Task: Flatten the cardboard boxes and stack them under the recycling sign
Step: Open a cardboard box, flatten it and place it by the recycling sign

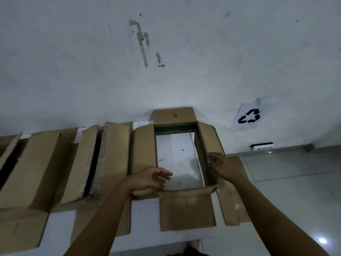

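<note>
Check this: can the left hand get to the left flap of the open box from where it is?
Probably yes. The left hand hovers over the open box at its near-left corner, fingers loosely spread and holding nothing. The left flap lies right beside it with nothing between. The right hand grips the opposite wall.

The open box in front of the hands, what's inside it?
Nothing is packed in the open box. It has no bottom, so the white table with small dark specks shows through. The left hand covers the near left corner, so that bit is hidden.
</note>
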